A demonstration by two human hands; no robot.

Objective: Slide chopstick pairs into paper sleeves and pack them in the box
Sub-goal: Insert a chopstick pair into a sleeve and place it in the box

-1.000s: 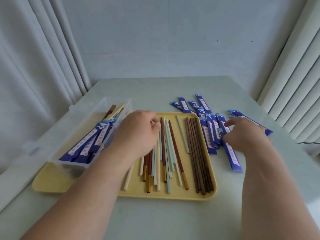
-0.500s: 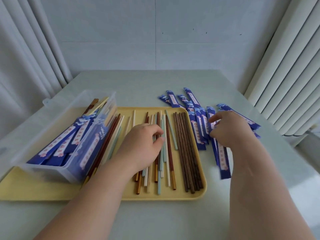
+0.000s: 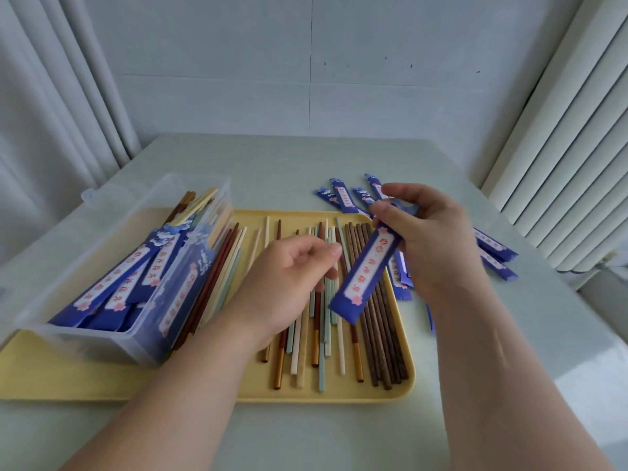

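My right hand grips a blue paper sleeve by its upper end and holds it slanted above the yellow tray. Loose chopsticks in brown, red, cream and pale green lie side by side on the tray. My left hand sits on them with its fingers curled, thumb and fingertips pinching at the pale ones. The clear plastic box stands on the tray's left part and holds several sleeved pairs.
Spare blue sleeves lie on the pale green table behind and right of the tray, more of them past my right hand. White curtains hang close on the left and right.
My right hand has lifted one sleeve off the pile and brought it left over the tray. My left hand stayed on the chopsticks, fingers curling in. The view shifted closer.
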